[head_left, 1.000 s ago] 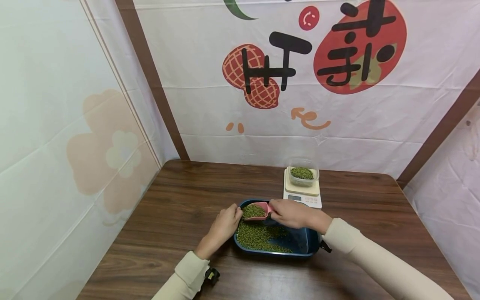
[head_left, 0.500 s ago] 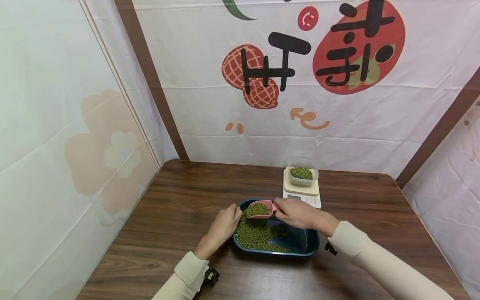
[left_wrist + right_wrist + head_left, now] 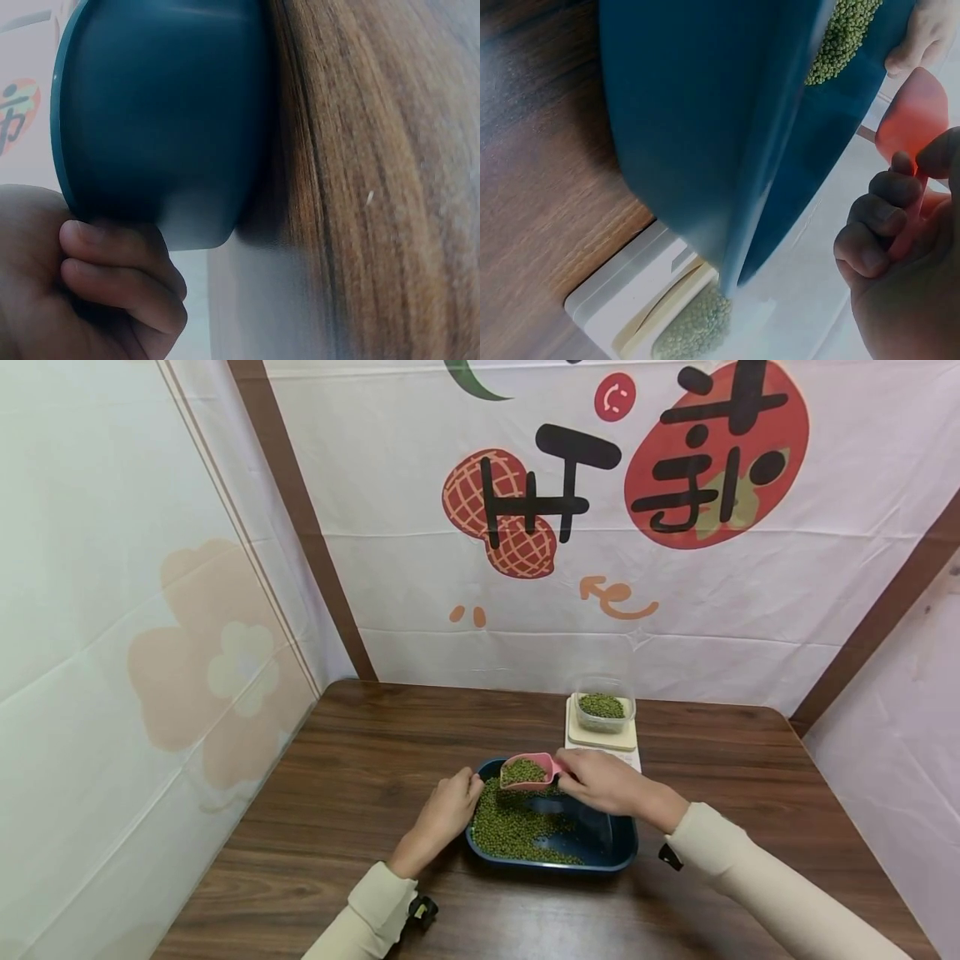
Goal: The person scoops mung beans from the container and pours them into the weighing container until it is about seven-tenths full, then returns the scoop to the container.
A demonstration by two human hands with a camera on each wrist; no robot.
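Ideally the right hand (image 3: 600, 782), its grip pinching the heaped pink plastic scoop (image 3: 529, 771) (green beans piled high), travels level while the left hand (image 3: 447, 814), fingers curled on the rim, steadies the dark blue tray (image 3: 626, 843).

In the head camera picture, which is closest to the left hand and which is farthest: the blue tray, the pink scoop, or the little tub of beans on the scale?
1. Blue tray: the left hand grips its left rim.
2. Pink scoop: to the right, above the tray, held by the right hand.
3. Tub of beans: farthest, on the scale behind the tray.
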